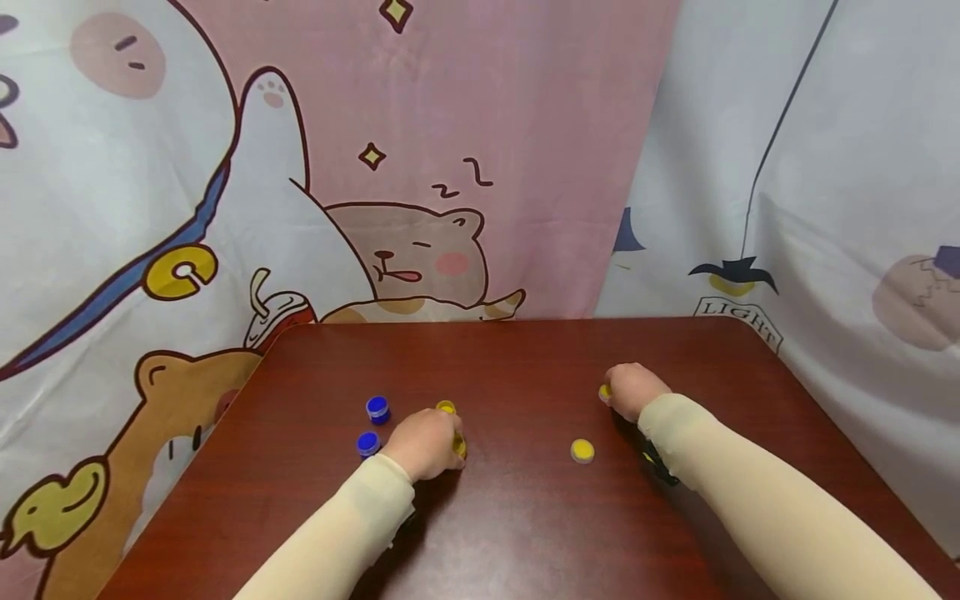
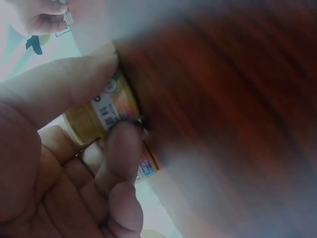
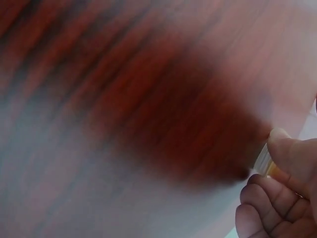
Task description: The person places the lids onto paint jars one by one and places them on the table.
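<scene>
Left grip (image 1: 422, 444) pinching yellow jar (image 2: 103, 115), right grip (image 1: 636, 391) pinching yellow lid (image 3: 262, 159), capped blue jars (image 1: 378, 409)

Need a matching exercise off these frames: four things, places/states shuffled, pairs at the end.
Things
1. Person's left hand
2. Person's right hand
3. Two small blue cylindrical jars
4. Loose flat round yellow disc with a pale rim

Places or states
A. On the glossy red-brown table, between the two hands, touched by neither
B. Pinching a thin round disc with a clear rim and some yellow
C. Leftmost of the small items in the head view
D. Gripping a small cylindrical yellow jar with a printed label

Pairs: 1-D, 2-B, 3-C, 4-A
</scene>
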Demonstrator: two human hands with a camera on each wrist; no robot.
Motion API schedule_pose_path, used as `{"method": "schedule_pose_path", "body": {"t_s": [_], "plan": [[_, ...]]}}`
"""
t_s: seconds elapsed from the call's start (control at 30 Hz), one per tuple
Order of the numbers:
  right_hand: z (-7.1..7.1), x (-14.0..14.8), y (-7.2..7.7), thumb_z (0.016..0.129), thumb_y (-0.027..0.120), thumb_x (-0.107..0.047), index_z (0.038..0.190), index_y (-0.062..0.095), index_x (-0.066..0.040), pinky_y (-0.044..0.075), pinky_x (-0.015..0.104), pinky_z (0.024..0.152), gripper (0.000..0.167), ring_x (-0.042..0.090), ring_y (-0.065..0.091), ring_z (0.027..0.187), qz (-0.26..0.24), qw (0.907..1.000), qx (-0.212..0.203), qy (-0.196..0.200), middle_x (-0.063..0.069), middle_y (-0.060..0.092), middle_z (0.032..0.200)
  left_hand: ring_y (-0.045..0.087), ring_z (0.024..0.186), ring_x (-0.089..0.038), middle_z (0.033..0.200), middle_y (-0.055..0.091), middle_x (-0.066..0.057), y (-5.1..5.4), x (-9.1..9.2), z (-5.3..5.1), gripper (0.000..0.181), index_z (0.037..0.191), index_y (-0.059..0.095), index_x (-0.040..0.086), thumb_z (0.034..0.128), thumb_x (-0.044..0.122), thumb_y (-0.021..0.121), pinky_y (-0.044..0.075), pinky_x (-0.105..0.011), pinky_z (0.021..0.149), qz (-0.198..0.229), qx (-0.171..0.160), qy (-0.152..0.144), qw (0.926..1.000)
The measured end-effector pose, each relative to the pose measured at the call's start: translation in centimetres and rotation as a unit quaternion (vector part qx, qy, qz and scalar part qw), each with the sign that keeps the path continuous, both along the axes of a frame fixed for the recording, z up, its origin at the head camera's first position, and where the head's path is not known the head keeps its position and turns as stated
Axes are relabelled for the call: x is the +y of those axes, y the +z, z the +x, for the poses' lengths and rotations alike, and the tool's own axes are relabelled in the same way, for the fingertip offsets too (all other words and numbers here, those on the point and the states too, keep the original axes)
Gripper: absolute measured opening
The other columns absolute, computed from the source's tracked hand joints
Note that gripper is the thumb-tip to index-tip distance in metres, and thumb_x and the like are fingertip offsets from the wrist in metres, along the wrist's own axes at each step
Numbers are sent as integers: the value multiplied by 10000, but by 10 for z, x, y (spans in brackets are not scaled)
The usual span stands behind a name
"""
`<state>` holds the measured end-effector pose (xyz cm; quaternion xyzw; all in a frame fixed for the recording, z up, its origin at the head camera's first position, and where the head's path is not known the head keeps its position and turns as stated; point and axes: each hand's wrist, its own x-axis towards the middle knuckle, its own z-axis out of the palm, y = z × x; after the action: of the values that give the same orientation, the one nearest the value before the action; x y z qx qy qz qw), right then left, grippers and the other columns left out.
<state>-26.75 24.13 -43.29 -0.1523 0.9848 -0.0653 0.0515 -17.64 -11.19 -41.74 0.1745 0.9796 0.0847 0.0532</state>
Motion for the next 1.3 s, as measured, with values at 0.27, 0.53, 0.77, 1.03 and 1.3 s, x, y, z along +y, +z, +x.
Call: {"method": "schedule_pose_path", "body": {"t_s": [0.27,0.53,0.77,1.03,1.3], "plan": [[-6,-11,4,987,671,-111,874,724,-41,483,342,656,143,188,538,641,223,9997,13,12,65,643,727,673,834,-231,840,728,5,1,-3,-3,263,937,756,165,779,289,925,560,-424,783,-55,12,60,10000],[-5,-12,9,979,666,-113,863,722,-38,477,335,640,149,194,531,625,191,9998,-7,-29,58,635,707,673,844,-227,865,737,10,1,-3,-3,281,978,767,158,786,290,925,570,-427,801,1,-104,137,9999],[-1,-12,9,983,677,-117,894,731,-32,503,347,664,134,203,551,649,134,9998,-55,-136,71,653,749,686,867,-231,887,747,7,-1,-2,-2,296,1000,774,156,789,299,924,576,-428,816,-36,-110,126,9999],[2,-11,8,980,661,-109,845,712,-45,504,362,673,158,210,546,646,90,9999,-19,-126,70,644,730,677,837,-226,841,725,16,-2,-1,0,273,934,743,163,776,288,926,568,-421,786,-72,-11,49,10000],[1,-6,6,985,674,-121,941,735,-27,504,364,676,120,210,563,664,232,9997,-12,-103,92,679,795,668,806,-208,843,720,14,1,3,-2,291,958,742,154,784,303,921,567,-421,749,-196,-55,37,9998]]}}
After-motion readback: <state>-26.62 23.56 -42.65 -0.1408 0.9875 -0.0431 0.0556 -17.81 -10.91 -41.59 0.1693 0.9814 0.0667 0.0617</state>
